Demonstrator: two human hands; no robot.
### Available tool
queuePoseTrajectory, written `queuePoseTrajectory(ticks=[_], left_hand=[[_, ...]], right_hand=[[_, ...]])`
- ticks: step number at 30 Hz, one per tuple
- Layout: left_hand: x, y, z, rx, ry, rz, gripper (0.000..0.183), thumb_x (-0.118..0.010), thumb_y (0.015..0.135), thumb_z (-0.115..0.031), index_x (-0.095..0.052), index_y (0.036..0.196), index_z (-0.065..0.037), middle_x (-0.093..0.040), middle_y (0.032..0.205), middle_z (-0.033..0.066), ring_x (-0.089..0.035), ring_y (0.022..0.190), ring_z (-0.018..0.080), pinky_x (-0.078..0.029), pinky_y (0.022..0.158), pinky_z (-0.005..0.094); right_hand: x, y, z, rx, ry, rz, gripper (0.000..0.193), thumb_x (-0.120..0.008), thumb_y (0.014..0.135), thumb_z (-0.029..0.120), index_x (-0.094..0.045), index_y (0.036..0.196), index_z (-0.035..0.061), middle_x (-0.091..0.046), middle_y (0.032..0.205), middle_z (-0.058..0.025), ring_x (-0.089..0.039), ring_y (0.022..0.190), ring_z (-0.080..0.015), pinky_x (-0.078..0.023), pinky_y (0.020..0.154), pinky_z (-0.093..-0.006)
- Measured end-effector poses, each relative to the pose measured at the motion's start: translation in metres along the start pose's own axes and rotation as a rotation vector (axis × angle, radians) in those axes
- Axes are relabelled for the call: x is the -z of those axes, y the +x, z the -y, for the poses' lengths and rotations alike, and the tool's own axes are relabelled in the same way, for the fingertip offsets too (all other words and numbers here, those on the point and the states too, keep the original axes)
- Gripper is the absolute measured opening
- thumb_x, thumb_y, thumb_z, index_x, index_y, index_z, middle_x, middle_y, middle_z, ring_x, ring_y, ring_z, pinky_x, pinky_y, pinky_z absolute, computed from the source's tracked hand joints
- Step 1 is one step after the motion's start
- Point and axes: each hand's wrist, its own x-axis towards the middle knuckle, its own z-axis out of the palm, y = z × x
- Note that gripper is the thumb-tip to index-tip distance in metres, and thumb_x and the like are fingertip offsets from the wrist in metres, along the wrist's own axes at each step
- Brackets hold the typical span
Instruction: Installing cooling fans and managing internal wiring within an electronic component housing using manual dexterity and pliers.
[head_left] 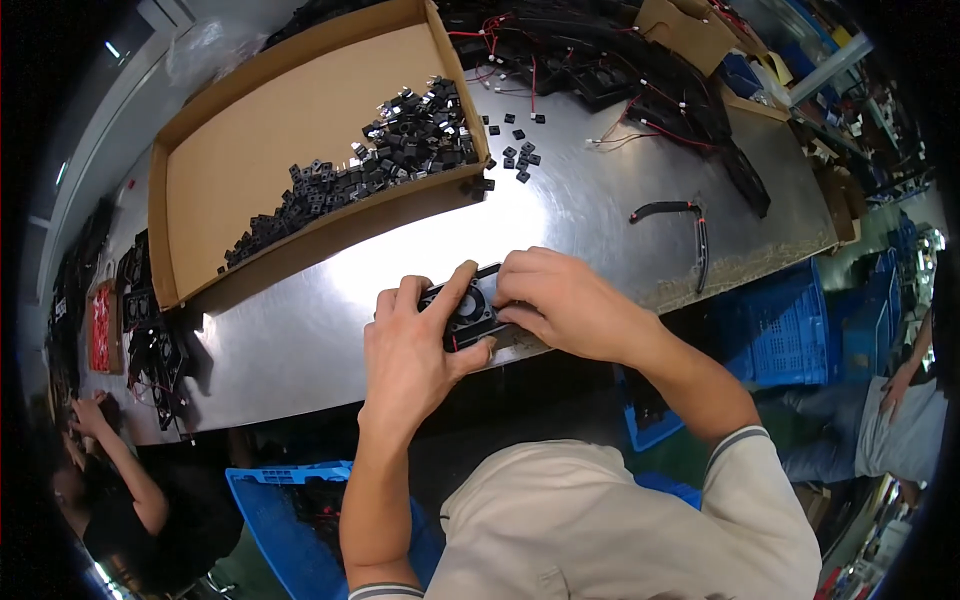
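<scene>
A black rectangular housing [483, 318] with a round, ring-shaped part in its middle sits at the table's near edge, a short red wire showing at its lower left. My left hand [412, 335] grips it from the left, index finger along its top and thumb at its near side. At the housing's right end, the fingers of my right hand [552, 300] are bent and pinched together against it. Whatever lies between those fingertips is hidden.
Beyond my hands stands a cardboard tray [290, 85] heaped with small black parts [400, 145]. Several small black squares [522, 158] lie beside it. Pliers [697, 225] rest at right; wired black housings [600, 80] line the back. Blue crates [290, 530] and other people flank the table.
</scene>
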Motion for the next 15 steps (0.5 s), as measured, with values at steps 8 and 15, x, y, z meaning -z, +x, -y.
queuePoseTrajectory(ticks=[8,15], left_hand=[[-0.004,0.006,-0.003,-0.074,-0.008,-0.002,0.076,-0.081,0.070,-0.034,-0.056,0.141,-0.026,-0.057,0.116,0.0156,-0.055,0.107,0.0353,-0.050,0.087,0.0461],[0.004,-0.001,-0.005,0.010,-0.071,0.007,0.074,-0.081,0.070,-0.020,-0.057,0.141,-0.017,-0.055,0.108,0.0165,-0.051,0.105,0.0353,-0.046,0.094,0.0437]], right_hand=[[0.021,-0.025,-0.007,0.098,-0.146,0.171,0.050,-0.078,0.082,0.036,-0.065,0.120,0.0059,-0.054,0.136,-0.0175,-0.054,0.121,-0.0377,-0.045,0.102,-0.0462],[0.125,-0.099,-0.083,-0.229,-0.548,0.017,0.113,-0.082,0.066,0.062,-0.035,0.153,0.0071,-0.032,0.158,-0.0221,-0.032,0.144,-0.0412,-0.026,0.118,-0.0501]])
